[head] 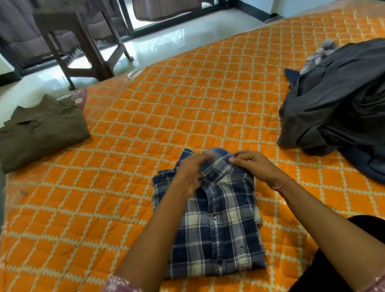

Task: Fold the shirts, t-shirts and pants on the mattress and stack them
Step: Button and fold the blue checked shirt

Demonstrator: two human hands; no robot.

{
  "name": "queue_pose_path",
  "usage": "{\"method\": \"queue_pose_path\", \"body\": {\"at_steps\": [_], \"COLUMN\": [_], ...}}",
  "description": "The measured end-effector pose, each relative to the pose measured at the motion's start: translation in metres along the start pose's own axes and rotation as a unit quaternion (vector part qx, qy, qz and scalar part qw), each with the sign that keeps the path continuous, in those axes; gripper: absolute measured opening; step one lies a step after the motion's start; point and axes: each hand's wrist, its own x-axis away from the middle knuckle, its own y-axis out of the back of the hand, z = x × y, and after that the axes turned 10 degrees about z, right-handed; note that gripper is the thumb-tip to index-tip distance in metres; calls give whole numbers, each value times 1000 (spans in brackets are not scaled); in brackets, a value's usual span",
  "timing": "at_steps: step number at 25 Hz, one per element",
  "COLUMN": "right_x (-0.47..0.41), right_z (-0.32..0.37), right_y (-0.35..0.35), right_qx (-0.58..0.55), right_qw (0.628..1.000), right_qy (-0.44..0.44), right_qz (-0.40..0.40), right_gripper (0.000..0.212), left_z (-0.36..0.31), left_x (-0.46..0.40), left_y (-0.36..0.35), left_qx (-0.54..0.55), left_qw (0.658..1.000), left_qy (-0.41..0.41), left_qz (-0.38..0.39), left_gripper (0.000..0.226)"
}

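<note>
Both hands: left hand (192, 175), right hand (253, 165) (fingers curled) on plaid shirt (215, 226) collar.

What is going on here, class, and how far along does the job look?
A person kneels at an orange mattress folding clothes. Both hands work at the collar of a folded blue plaid shirt: the left hand and the right hand grip the collar. One olive shirt already lies folded at the far left corner. A heap of dark unfolded clothes waits on the right, so most of the work remains.
</note>
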Motion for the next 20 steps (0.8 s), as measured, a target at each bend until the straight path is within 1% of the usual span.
{"method": "queue_pose_path", "body": {"at_steps": [1,2,3,4,5,6,7,9,10,11,12,13,14,15,16,17,18,19,20], "right_x": [-4,-7,-11,-14,-17,-18,-19,-19,-19,-20,-22,-23,-24,-26,-26,-26,-26,-23,-18], "right_z": [2,5,6,5,1,-3,-9,-16,-16,-16,-17,-18,-20,-21,-22,-22,-20,-17,-14], "right_y": [-1,-3,-4,-4,-4,-5,-6,-11,-15,-18,-19,-21,-21,-22,-24,-29,-35,-46,-60], "right_qx": [22,35,47,55,64,68,73,94,104,105,91,73,70,90,147,224,289,327,356], "right_qw": [999,998,997,997,997,996,993,985,982,981,981,981,980,977,968,947,920,903,897], "right_qy": [25,45,56,59,52,46,34,12,15,25,28,27,24,19,7,-12,-25,-21,0], "right_qz": [6,15,15,9,-12,-44,-83,-141,-155,-163,-171,-179,-187,-194,-205,-230,-263,-277,-262], "right_gripper": [38,38,37,37,39,42,47,52,52,50,49,49,51,50,47,40,34,37,47], "left_z": [-9,-20,-31,-40,-44,-44,-39,-26,-21,-20,-22,-22,-23,-23,-22,-19,-16,-11,-6], "left_x": [-2,-5,-8,-12,-19,-25,-29,-31,-32,-31,-30,-30,-28,-29,-31,-32,-32,-33,-35], "left_y": [7,12,13,13,11,9,9,8,8,8,8,10,13,17,22,27,30,32,34], "left_qx": [-2,-37,-111,-204,-291,-349,-379,-412,-412,-392,-363,-342,-350,-388,-444,-509,-586,-661,-723], "left_qw": [997,990,981,968,951,935,922,901,897,906,923,937,935,920,895,856,800,733,664], "left_qy": [59,101,114,96,49,-10,-62,-136,-158,-159,-126,-74,-32,-26,-49,-81,-102,-122,-148], "left_qz": [44,86,111,109,89,67,44,-5,-22,-23,-7,22,40,38,9,-36,-77,-104,-120], "left_gripper": [39,48,45,34,22,16,17,19,18,19,24,29,29,26,22,20,20,21,23]}}
